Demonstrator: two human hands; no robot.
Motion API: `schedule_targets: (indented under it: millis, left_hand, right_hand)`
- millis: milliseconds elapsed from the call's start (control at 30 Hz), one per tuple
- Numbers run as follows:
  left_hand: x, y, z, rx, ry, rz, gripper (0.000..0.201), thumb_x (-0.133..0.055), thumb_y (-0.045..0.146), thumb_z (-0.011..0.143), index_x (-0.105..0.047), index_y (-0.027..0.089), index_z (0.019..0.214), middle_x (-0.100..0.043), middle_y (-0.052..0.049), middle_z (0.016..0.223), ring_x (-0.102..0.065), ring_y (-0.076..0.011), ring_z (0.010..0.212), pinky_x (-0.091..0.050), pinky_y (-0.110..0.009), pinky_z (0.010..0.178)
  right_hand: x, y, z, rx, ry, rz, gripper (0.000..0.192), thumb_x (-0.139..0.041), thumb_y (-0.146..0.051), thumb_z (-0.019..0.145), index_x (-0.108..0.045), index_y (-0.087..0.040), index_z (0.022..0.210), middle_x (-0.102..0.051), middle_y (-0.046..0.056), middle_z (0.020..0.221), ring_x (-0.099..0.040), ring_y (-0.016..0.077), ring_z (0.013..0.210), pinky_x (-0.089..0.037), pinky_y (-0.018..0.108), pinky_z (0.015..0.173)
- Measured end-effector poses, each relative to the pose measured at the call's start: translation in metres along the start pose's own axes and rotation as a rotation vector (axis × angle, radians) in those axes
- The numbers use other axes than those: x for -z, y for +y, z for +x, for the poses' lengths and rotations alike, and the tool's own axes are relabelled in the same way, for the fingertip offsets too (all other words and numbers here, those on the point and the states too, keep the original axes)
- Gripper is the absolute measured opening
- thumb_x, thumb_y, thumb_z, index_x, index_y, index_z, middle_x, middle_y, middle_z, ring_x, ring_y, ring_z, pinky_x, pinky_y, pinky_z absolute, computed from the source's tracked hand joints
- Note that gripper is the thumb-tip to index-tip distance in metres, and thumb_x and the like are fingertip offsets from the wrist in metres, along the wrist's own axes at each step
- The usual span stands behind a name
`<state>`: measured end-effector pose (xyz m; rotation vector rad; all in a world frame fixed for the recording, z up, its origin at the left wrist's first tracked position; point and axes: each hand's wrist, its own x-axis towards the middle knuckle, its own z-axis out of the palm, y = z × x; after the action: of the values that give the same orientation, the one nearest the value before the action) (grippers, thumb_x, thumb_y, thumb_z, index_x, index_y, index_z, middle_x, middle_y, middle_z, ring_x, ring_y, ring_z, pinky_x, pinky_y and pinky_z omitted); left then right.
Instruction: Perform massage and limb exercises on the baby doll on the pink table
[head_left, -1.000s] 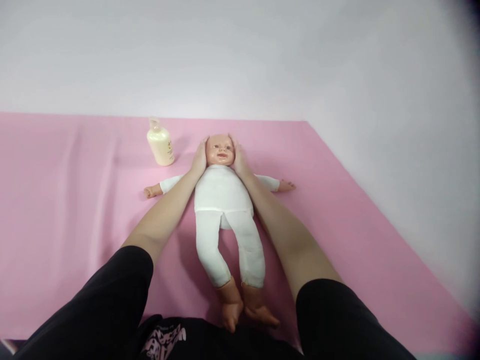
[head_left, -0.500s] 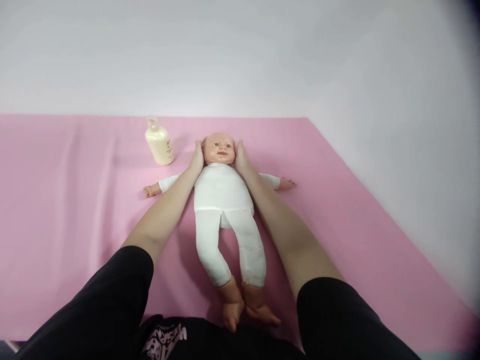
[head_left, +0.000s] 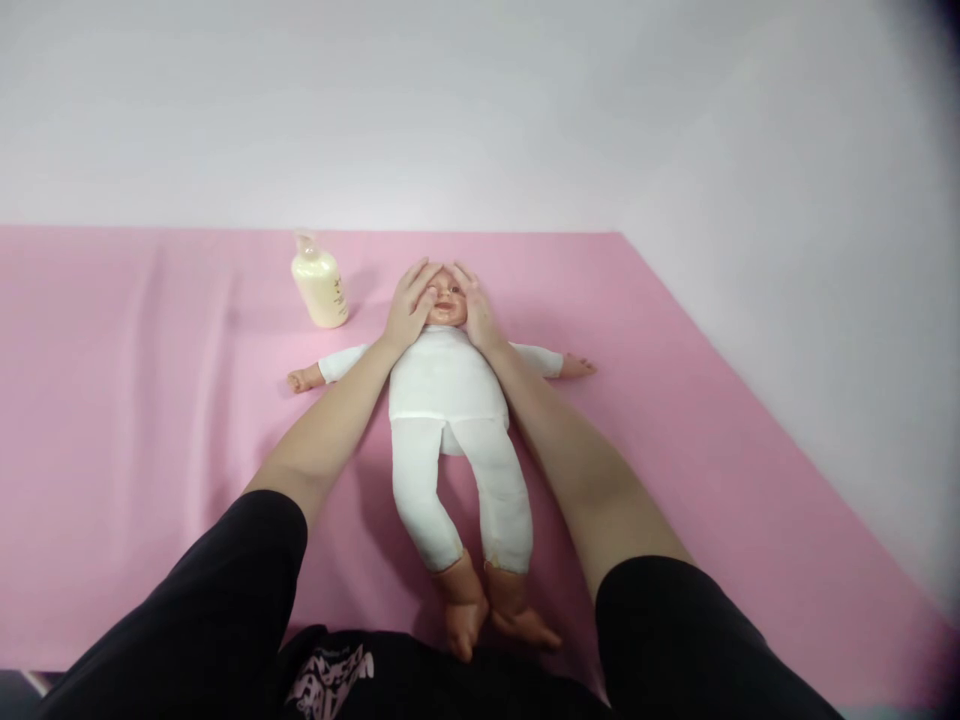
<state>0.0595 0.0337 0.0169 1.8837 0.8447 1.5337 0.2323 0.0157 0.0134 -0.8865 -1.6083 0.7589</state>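
- A plastic baby doll in a white cloth suit (head_left: 448, 385) lies on its back on the pink sheet (head_left: 135, 420), head away from the person, arms spread to the sides, bare feet nearest the camera
- The left hand (head_left: 409, 305) lies flat on the left side of the doll's face, fingers (head_left: 421, 280) loosely spread and reaching up over the forehead; it presses on the face and grasps nothing
- The right hand (head_left: 474, 305) lies the same way on the other side, fingers extended and unclenched, its tips meeting the left hand's above the brow
- Only the doll's nose and mouth show between the two hands
- A cream-coloured plastic lotion bottle with a pump top (head_left: 319, 283) stands upright on the sheet, just beside the left hand and clear of it
- Both forearms run along the doll's body, with black sleeves at the elbows
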Motion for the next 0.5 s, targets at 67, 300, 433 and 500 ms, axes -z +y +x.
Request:
schedule_targets:
  millis: [67, 300, 433, 500]
  left_hand:
    - [0.003, -0.002, 0.0, -0.089, -0.035, 0.101, 0.077, -0.056, 0.083, 0.085, -0.067, 0.025, 0.135, -0.053, -0.015, 0.156, -0.043, -0.0313, 0.15, -0.026, -0.046, 0.128]
    - [0.002, -0.012, 0.0, -0.156, -0.03, 0.151, 0.074, -0.052, 0.079, 0.091, -0.063, 0.024, 0.139, -0.053, -0.017, 0.154, -0.046, -0.031, 0.147, -0.03, -0.047, 0.126]
    - [0.003, -0.015, 0.0, -0.183, -0.033, 0.132, 0.073, -0.051, 0.077, 0.093, -0.058, 0.025, 0.143, -0.054, -0.016, 0.153, -0.046, -0.0306, 0.146, -0.03, -0.047, 0.126]
    - [0.004, -0.016, 0.0, -0.181, -0.042, 0.12, 0.073, -0.051, 0.076, 0.093, -0.055, 0.026, 0.146, -0.054, -0.015, 0.153, -0.047, -0.0304, 0.146, -0.029, -0.047, 0.126]
  right_hand:
    - [0.001, -0.005, -0.002, 0.056, 0.01, -0.054, 0.079, -0.023, -0.08, 0.097, -0.059, -0.032, 0.146, -0.042, 0.001, 0.164, -0.031, 0.0249, 0.159, -0.017, 0.041, 0.134]
    - [0.0, 0.002, 0.001, 0.066, 0.022, -0.06, 0.082, -0.014, -0.078, 0.099, -0.062, -0.029, 0.143, -0.044, 0.004, 0.163, -0.035, 0.025, 0.156, -0.022, 0.043, 0.133]
    - [0.002, -0.002, 0.004, 0.065, 0.009, -0.125, 0.073, -0.019, -0.073, 0.101, -0.062, -0.031, 0.142, -0.045, 0.002, 0.163, -0.035, 0.0226, 0.156, -0.018, 0.043, 0.135]
    - [0.002, -0.001, 0.009, 0.025, 0.004, -0.086, 0.069, -0.02, -0.071, 0.102, -0.062, -0.031, 0.14, -0.045, 0.001, 0.164, -0.034, 0.0212, 0.156, -0.017, 0.043, 0.135]
